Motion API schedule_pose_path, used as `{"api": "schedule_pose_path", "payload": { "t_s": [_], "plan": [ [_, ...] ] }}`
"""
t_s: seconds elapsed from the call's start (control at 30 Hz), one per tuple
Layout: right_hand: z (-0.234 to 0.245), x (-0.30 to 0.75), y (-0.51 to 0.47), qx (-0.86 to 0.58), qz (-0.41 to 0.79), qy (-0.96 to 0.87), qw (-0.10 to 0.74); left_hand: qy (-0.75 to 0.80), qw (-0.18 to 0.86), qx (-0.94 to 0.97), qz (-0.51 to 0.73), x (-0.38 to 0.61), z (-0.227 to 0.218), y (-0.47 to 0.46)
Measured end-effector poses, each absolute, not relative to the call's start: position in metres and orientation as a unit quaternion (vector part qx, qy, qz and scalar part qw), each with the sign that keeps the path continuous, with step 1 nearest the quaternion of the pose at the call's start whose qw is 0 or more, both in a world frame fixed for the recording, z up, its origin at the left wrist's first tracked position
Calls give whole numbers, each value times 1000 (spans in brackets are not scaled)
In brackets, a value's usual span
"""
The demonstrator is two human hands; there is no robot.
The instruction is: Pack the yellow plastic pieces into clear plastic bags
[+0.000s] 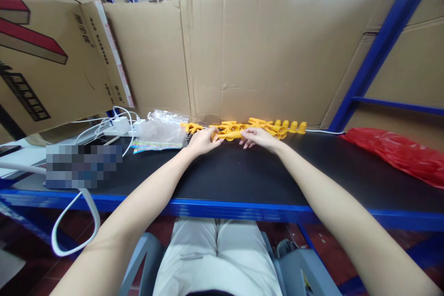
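Observation:
My left hand is at the back middle of the black tabletop, its thumb and fingers closed around the left end of a yellow plastic piece. At the other end of that piece, my right hand has its thumb and index finger pinched, with the remaining fingers loosely curled below. Just behind both hands lies a row of yellow plastic parts: branched pieces, round hollow ones partly covered by the hands, and several small cups standing at the right. Another branched yellow piece rests left of my left hand.
Clear plastic bags lie left of the parts, near white chargers and cables. A blurred-out object is at the left front. A red plastic bag lies right. Cardboard walls the back; a blue frame edge runs along the front.

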State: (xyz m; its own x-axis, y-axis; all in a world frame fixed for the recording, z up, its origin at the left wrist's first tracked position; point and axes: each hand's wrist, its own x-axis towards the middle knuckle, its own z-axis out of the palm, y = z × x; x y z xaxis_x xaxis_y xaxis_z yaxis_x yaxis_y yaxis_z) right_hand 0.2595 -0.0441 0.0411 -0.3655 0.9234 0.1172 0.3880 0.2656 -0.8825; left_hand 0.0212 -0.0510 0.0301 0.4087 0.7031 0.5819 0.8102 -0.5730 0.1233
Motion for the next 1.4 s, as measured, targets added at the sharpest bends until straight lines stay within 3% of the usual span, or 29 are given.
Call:
{"api": "schedule_pose_path", "payload": {
  "t_s": [1.4],
  "plan": [
    [37,258,-39,-486,497,-642,324,-443,87,-839,-302,23,31,-52]
  ]
}}
